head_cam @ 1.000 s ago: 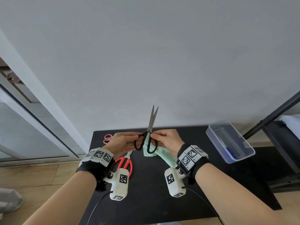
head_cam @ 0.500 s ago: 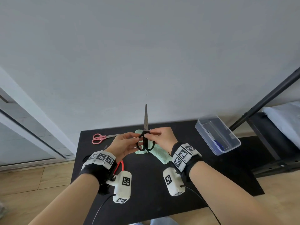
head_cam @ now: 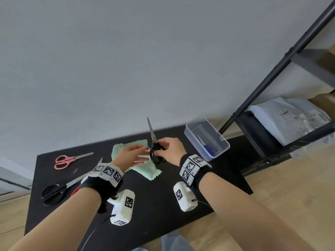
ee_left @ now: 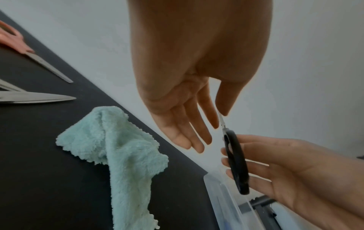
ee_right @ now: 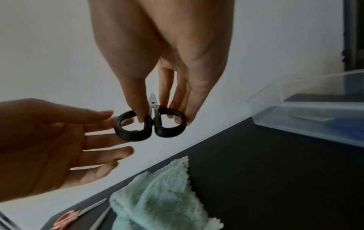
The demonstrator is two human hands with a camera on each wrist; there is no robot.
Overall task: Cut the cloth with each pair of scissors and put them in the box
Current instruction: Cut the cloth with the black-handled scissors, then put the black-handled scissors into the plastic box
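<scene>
Near the middle of the head view, our right hand (head_cam: 170,149) pinches the small black scissors (head_cam: 155,145) by their round, smooth plastic rings, with the thin shiny blades shut and pointing up. Our left hand (head_cam: 130,154) sits just beside them, fingers straight and spread, holding nothing. Under both hands the fluffy green cloth (head_cam: 145,169) lies crumpled on the flat black table (head_cam: 163,196), its edges cut in tiny zigzags. To the right stands the clear plastic box (head_cam: 192,133), and something blue lies in it, maybe more scissors. On the left lie pink scissors (head_cam: 67,160) and big black scissors (head_cam: 54,192).
</scene>
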